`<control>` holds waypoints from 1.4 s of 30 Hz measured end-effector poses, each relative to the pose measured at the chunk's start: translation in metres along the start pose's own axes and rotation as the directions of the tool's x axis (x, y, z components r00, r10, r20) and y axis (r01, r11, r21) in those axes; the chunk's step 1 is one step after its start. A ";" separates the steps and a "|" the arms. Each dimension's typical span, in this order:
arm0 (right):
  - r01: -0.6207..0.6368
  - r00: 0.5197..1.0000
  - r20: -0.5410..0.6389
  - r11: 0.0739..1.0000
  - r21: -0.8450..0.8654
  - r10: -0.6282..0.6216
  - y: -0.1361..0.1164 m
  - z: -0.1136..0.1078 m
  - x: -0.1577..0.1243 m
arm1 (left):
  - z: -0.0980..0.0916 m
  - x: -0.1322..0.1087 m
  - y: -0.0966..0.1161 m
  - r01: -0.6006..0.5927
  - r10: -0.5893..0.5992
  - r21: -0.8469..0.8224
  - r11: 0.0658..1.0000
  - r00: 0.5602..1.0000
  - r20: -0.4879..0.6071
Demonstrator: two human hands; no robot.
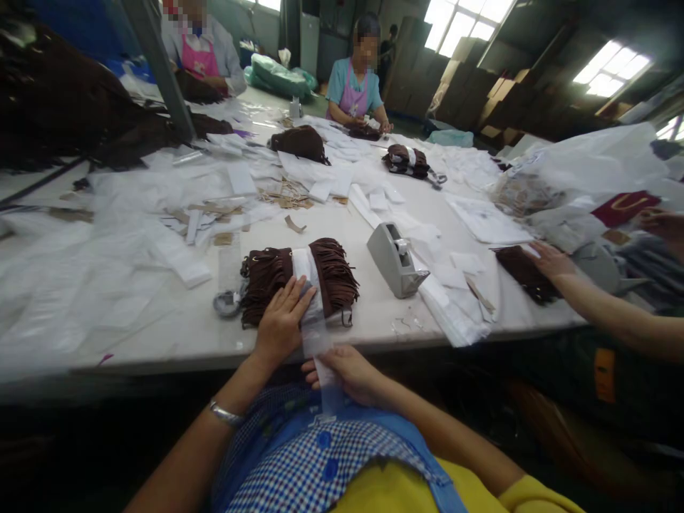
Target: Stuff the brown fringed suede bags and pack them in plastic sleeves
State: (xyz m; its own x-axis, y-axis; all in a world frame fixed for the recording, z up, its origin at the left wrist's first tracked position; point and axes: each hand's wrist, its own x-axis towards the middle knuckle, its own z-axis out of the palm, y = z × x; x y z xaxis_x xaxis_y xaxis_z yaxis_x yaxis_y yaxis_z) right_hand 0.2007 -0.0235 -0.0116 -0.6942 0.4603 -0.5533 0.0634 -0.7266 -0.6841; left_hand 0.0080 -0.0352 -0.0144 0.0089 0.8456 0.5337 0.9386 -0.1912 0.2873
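Note:
A dark brown fringed bag [334,278] lies on the white table near its front edge, with a white wrap [302,262] around its middle. My left hand [284,313] rests flat on the wrap, fingers stretched out. A translucent white strip [314,338] runs from the wrap over the table edge towards my body. My right hand [345,370] has its fingers closed around this strip, below the bag. A grey wrapped coil [227,304] sits at the bag's left end. Right of the bag stands a grey tape dispenser [396,260].
Clear plastic sheets [69,271] and paper scraps cover the left. White sleeves [454,310] lie beyond the dispenser. At right, a co-worker's hand [550,262] touches another brown fringed piece [524,274]. A wrapped bag [406,161] lies further back; two people work across the table.

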 end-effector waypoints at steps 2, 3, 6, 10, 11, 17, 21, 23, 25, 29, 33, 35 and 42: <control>0.003 1.000 0.016 1.000 0.008 -0.004 0.009 0.003 -0.002 | 0.000 -0.002 0.000 -0.028 0.028 0.013 1.000 1.000 0.011; 0.007 1.000 0.015 1.000 0.012 -0.007 0.013 0.004 -0.003 | -0.001 -0.003 0.001 -0.043 0.042 0.021 0.999 0.999 0.016; 0.019 1.000 -0.007 1.000 0.024 -0.019 0.019 0.003 -0.009 | -0.001 -0.006 0.004 -0.079 0.078 0.042 0.996 0.997 0.018; 0.023 1.000 -0.022 1.000 0.001 -0.023 0.024 -0.006 -0.014 | 0.000 -0.008 0.008 -0.108 0.109 0.073 0.991 0.994 -0.007; 0.020 1.000 -0.024 1.000 -0.009 -0.020 0.026 -0.009 -0.015 | 0.001 -0.008 0.008 -0.111 0.112 0.083 0.990 0.994 -0.012; 0.034 0.999 0.033 0.996 -0.078 -0.032 0.040 -0.015 -0.018 | 0.002 -0.007 0.008 -0.116 0.112 0.126 0.985 0.993 0.038; 0.042 0.997 0.063 0.990 -0.133 -0.034 0.046 -0.013 -0.025 | 0.004 -0.008 0.007 -0.140 0.137 0.142 0.980 0.990 0.030; 0.057 0.997 0.056 0.986 -0.157 -0.049 0.048 -0.013 -0.029 | 0.005 -0.008 0.007 -0.148 0.148 0.149 0.978 0.989 0.013; 0.066 0.997 0.056 0.982 -0.178 -0.057 0.050 -0.013 -0.032 | 0.006 -0.007 0.008 -0.140 0.142 0.161 0.977 0.990 -0.007; 0.083 0.993 0.097 0.972 -0.220 -0.063 0.052 -0.014 -0.036 | 0.006 -0.007 0.010 -0.098 0.105 0.192 0.977 0.994 -0.030; 0.170 0.985 0.102 0.911 -0.376 -0.141 0.046 -0.014 -0.045 | 0.004 -0.011 0.012 -0.125 0.130 0.208 0.970 0.991 -0.009; 0.250 0.966 0.080 0.810 -0.531 -0.246 0.040 -0.015 -0.052 | 0.000 -0.015 0.013 -0.153 0.156 0.168 0.974 0.988 -0.004; 0.390 0.833 0.107 0.438 -0.810 -0.543 0.030 -0.018 -0.070 | -0.011 -0.029 0.015 -0.211 0.212 0.104 0.972 0.977 -0.006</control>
State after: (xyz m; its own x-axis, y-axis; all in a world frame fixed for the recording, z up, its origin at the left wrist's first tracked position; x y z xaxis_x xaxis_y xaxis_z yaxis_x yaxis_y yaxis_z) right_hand 0.2643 -0.0681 -0.0020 -0.6893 0.7235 -0.0383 0.3378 0.2742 -0.9004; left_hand 0.0183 -0.0678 -0.0170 0.2059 0.7825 0.5876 0.9462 -0.3124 0.0844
